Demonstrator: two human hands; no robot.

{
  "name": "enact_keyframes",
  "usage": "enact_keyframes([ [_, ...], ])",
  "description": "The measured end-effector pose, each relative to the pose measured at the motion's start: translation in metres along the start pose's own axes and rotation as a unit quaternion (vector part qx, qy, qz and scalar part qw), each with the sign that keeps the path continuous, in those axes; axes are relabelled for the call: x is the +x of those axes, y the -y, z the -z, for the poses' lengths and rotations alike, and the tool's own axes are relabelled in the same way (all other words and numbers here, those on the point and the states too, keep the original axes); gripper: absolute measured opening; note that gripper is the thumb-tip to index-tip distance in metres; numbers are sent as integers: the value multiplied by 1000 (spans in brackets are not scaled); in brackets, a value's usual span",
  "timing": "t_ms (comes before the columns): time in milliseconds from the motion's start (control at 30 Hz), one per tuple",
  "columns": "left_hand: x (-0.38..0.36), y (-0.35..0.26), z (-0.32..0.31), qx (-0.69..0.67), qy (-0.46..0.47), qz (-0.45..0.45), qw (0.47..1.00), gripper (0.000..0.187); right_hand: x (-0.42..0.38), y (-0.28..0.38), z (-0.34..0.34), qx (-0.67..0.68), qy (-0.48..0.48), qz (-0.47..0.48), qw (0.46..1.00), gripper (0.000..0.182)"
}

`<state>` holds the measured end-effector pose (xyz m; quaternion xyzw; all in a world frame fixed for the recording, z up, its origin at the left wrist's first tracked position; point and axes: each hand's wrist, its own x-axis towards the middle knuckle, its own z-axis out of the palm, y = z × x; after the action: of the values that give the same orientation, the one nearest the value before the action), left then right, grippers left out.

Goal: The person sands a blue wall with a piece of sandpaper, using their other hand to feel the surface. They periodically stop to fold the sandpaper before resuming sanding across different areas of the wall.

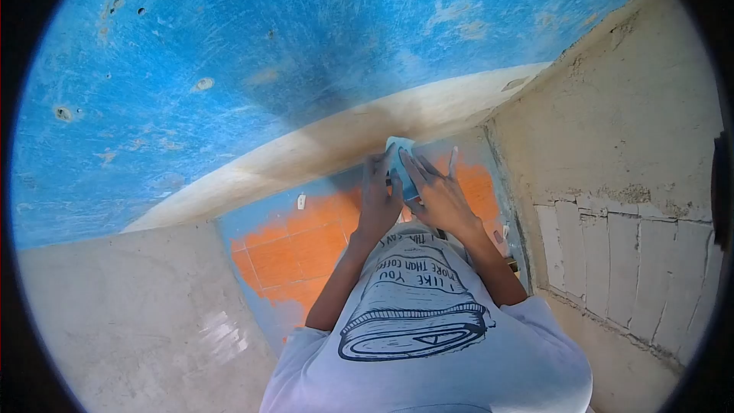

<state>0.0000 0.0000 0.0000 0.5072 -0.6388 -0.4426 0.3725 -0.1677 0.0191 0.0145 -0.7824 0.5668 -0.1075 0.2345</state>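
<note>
In the head view, a light blue piece of sheet or cloth (399,154) is held up between my two hands, in front of my chest. My left hand (378,195) has its fingers against the left side of the piece. On the right side, my right hand (440,191) has some fingers on the piece, while another finger points up, away from it. Both forearms reach up from a white printed T-shirt (436,313). What the piece is made of cannot be made out.
A scuffed blue wall (306,38) with a pale lower band (283,149) fills the top. Rough grey walls stand at left (138,306) and right (634,115). Below lies an orange tiled surface (298,245) with blue-grey edges and a small white object (301,201).
</note>
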Motion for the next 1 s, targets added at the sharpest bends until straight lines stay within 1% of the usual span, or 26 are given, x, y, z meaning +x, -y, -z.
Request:
enact_keyframes([
  [33, 1, -2, 0, -21, 10, 3, 1000, 52, 2, 0, 3, 42, 8, -10, 999, 93],
  [67, 2, -3, -1, -43, 21, 5, 999, 51, 2, 1, 3, 77, -6, -5, 997, 92],
  [100, 1, -7, 4, -22, 24, -4, 999, 50, 3, 2, 5, 111, -20, 2, 994, 91],
  [167, 3, -11, 5, 6, 27, -24, 999, 49, -2, -3, 1, 149, -84, 47, 984, 88],
  [267, 6, -25, 12, 29, 55, -73, 995, 44, 0, -25, -20, 134, -164, 77, 974, 93],
  [300, 21, -30, 11, 13, 36, -119, 992, 45, 5, -30, -14, 138, -191, 77, 969, 94],
  [367, 24, -28, 11, -15, 4, -180, 983, 50, 11, -30, 7, 197, -219, 46, 954, 93],
  [433, 35, -38, 26, -25, -10, -189, 982, 53, 21, -39, 45, 233, -257, 29, 937, 91],
  [467, 45, -46, 36, -29, -16, -196, 980, 54, 28, -41, 70, 207, -305, 59, 928, 87],
  [500, 56, -55, 47, -9, -39, -220, 975, 55, 35, -40, 98, 177, -352, 86, 915, 83],
  [533, 67, -66, 57, 9, -63, -244, 968, 56, 47, -38, 137, 103, -418, 141, 891, 77],
  [600, 88, -90, 75, 44, -106, -295, 949, 57, 72, -50, 193, 0, -504, 189, 843, 78],
  [667, 111, -119, 90, 81, -149, -352, 921, 57, 89, -39, 259, -104, -551, 224, 797, 85],
  [767, 134, -158, 105, 155, -187, -425, 872, 52, 112, -22, 337, -176, -567, 248, 766, 93],
  [867, 155, -187, 111, 218, -250, -487, 808, 48, 130, 12, 388, -220, -562, 279, 747, 102],
  [967, 175, -200, 117, 252, -293, -523, 760, 48, 144, 47, 424, -240, -547, 300, 744, 100],
  [1000, 180, -203, 121, 263, -299, -522, 754, 48, 153, 54, 439, -247, -565, 302, 727, 99],
])
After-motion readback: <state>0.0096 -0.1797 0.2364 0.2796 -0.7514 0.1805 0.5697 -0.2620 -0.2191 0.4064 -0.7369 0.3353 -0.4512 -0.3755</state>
